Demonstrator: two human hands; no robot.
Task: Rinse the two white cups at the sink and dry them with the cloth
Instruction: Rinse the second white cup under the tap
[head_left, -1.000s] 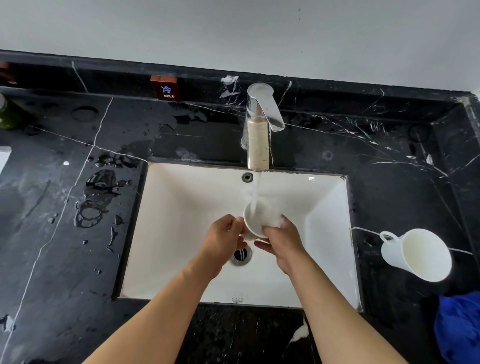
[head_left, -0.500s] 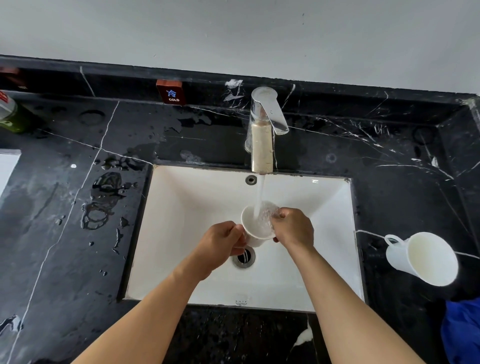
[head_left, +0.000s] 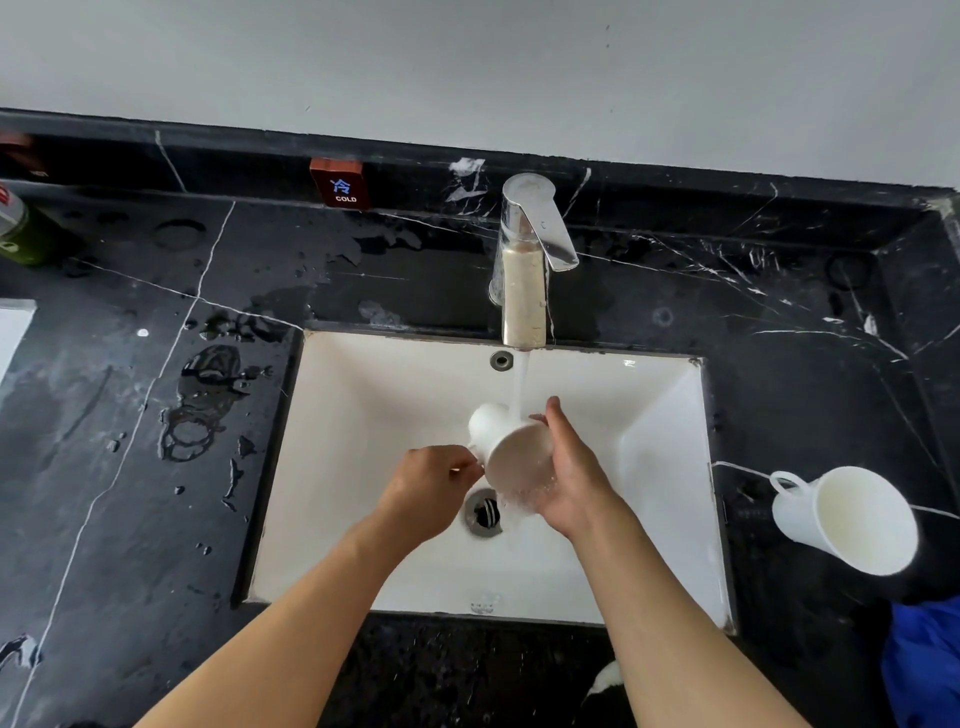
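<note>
A white cup (head_left: 506, 449) is tipped over in the white sink (head_left: 363, 426), its base toward the faucet (head_left: 524, 270) and its mouth toward me, with the water stream falling on its outside. My left hand (head_left: 434, 488) pinches the cup's handle. My right hand (head_left: 574, 467) cups the cup's right side and rim, fingers curved round it. A second white cup (head_left: 852, 519) lies on its side on the black counter at the right, mouth toward me. The blue cloth (head_left: 924, 665) lies at the lower right edge.
The black marble counter (head_left: 130, 467) carries puddles and drops left of the sink. A green bottle (head_left: 21, 228) stands at the far left, a red "COLD" tag (head_left: 340, 184) on the back ledge. The drain (head_left: 483, 512) sits under the cup.
The cup has been turned from mouth-up under the stream to tipped over, mouth toward me, and water spills out. My right hand moved from the rim to the cup's right side.
</note>
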